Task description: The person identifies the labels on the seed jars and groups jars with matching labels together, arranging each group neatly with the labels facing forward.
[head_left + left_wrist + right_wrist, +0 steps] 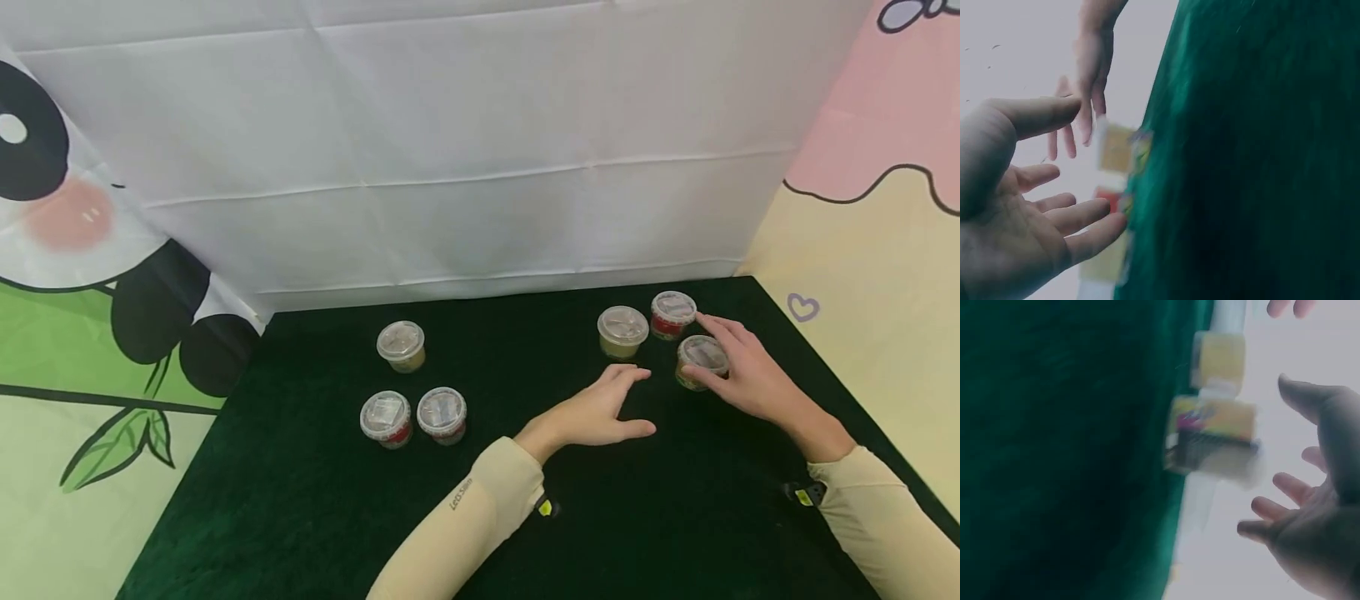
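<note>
Both arms wear long cream-coloured sleeves ending at the wrist. The left sleeve (480, 517) carries small dark lettering printed near the cuff. A small black device with a yellow mark sits at each cuff: one by the left wrist (545, 507), one by the right wrist (802, 495). Both hands are bare

A small round cup (702, 361) with a clear sealed lid and yellowish contents stands upright at the far right of the dark green worktop (315, 500), nearest of three clustered cups, just beside a red-labelled cup (672, 315) and a yellow-green cup (622, 332).
</note>
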Demonstrator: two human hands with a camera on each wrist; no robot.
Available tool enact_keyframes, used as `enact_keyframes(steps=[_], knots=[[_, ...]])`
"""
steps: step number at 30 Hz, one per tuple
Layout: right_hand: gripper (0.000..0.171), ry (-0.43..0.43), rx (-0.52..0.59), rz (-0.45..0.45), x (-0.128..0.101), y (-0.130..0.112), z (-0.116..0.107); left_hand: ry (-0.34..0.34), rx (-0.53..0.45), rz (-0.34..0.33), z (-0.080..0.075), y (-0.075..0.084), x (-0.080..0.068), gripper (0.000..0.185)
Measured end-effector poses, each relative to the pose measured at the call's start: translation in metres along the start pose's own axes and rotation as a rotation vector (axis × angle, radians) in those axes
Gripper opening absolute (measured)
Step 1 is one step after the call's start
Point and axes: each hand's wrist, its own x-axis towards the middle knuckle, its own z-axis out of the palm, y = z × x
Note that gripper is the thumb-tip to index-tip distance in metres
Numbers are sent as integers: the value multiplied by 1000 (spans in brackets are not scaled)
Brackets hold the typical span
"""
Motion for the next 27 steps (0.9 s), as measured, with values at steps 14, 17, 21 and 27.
enact_keyframes(steps=[14,17,21,27], knots=[[64,-169,832,370,-27,33,-3,87,-421,-212,41,14,56,87],[65,-196,827,377,-27,34,-2,82,-463,-230,44,13,61,86],[66,-226,810,409,-25,32,-2,70,-531,-233,44,11,66,82],[67,-249,818,440,-23,32,-5,60,-583,-225,43,9,71,75]])
